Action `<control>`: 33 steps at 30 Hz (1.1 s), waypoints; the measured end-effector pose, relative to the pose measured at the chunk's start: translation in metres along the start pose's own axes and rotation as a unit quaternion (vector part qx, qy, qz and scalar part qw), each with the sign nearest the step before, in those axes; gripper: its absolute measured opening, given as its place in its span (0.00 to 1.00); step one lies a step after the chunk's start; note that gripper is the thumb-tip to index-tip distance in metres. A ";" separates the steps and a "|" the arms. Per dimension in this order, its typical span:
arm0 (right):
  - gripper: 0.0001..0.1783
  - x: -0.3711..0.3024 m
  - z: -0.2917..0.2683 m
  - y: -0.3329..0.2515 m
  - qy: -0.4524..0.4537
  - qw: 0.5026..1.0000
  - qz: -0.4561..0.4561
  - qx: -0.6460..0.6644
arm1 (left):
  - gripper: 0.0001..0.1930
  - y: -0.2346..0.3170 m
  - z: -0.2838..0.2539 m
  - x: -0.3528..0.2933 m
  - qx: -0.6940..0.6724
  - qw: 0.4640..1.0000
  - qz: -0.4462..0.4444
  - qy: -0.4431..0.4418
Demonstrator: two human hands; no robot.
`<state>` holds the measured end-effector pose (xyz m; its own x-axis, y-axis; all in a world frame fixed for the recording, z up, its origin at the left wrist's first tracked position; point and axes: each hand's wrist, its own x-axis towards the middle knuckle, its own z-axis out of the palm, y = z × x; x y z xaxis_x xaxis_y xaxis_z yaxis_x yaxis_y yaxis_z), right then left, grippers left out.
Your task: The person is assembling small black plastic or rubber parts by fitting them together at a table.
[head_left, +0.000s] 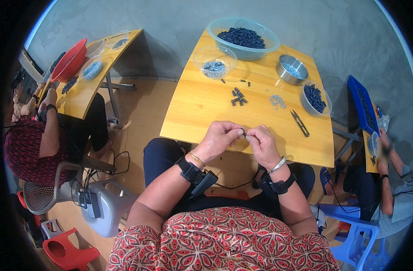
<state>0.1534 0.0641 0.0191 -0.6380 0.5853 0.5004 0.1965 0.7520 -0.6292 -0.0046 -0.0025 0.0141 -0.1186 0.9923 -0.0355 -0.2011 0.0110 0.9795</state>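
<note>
Over the table's near edge my left hand [221,139] and my right hand [264,143] meet, fingertips almost touching. My left thumb and fingers pinch a small black cylindrical piece [244,134]. The right fingertips are closed at its other end; whether they hold a separate small part is too small to tell. Beyond my hands lies a loose group of short black pieces [238,97]. To its right are small silvery parts [277,101] scattered on the wood. A pair of black thread snips [300,123] rests near the table's right edge.
On the yellow table [184,113] stand a large teal basin [274,44] of black pieces, a clear bowl [198,58], a steel bowl [301,81] and a plastic tub [326,106]. People work at side tables left and right. Stools [105,212] and cables surround me.
</note>
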 end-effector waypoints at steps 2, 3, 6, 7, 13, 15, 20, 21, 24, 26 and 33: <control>0.02 -0.001 0.000 0.005 -0.001 1.000 0.000 -0.008 | 0.07 0.002 0.000 0.002 0.054 0.998 -0.029 0.007; 0.02 -0.002 0.001 0.006 -0.003 1.000 -0.001 -0.016 | 0.07 0.003 0.001 0.003 0.054 0.998 -0.030 0.007; 0.02 -0.003 0.002 0.009 -0.004 0.998 -0.012 -0.062 | 0.08 0.000 0.004 0.007 0.117 0.992 -0.040 0.022; 0.02 -0.004 0.003 0.010 -0.004 0.998 -0.012 -0.062 | 0.07 -0.007 0.003 0.009 0.149 0.989 0.001 0.024; 0.04 -0.006 0.004 0.007 0.008 0.991 -0.027 -0.134 | 0.06 -0.013 0.007 0.008 0.264 0.959 0.103 0.030; 0.04 -0.007 0.002 0.007 0.015 0.988 -0.031 -0.147 | 0.06 -0.011 0.011 0.005 0.287 0.945 0.153 0.040; 0.04 -0.006 -0.002 0.006 -0.001 0.988 -0.037 -0.151 | 0.06 -0.011 0.015 0.002 0.372 0.899 0.225 0.045; 0.04 -0.006 -0.004 0.005 -0.001 0.987 -0.042 -0.152 | 0.06 -0.011 0.015 0.002 0.372 0.899 0.227 0.045; 0.03 0.000 -0.011 0.015 -0.036 0.996 0.001 -0.084 | 0.06 -0.010 0.017 0.001 0.384 0.888 0.249 0.046; 0.03 0.011 -0.007 0.013 0.022 0.995 0.096 0.004 | 0.06 -0.007 0.019 -0.002 0.407 0.875 0.254 0.072; 0.06 0.037 0.040 0.032 0.145 0.981 0.127 -0.010 | 0.04 -0.015 0.019 0.002 0.447 0.839 0.303 0.060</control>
<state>0.1064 0.0976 -0.0070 -0.3287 0.8138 0.4792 0.3378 0.5751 -0.7451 0.0163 0.0021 0.0035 -0.0436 0.8303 0.5555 0.7355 -0.3496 0.5803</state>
